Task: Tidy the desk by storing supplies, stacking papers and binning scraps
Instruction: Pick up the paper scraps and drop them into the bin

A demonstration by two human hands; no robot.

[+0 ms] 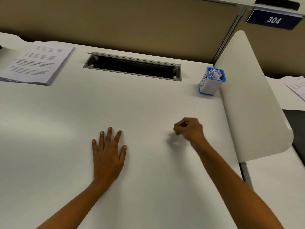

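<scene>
My left hand [108,154] lies flat on the white desk [49,129] with its fingers spread and straight. To its right, my right hand [189,128] hovers just above the desk with the fingers curled into a loose fist; I see nothing held in it. A small blue-and-white bin [212,81] labelled in black letters stands at the back right, filled with crumpled paper scraps [215,74]. A neat stack of printed papers [35,63] lies at the back left of the desk.
A grey cable slot [132,66] is sunk into the desk at the back centre. A white curved divider [252,100] borders the right side, with more printed sheets [297,88] on the neighbouring desk. A tan partition wall [132,22] rises behind.
</scene>
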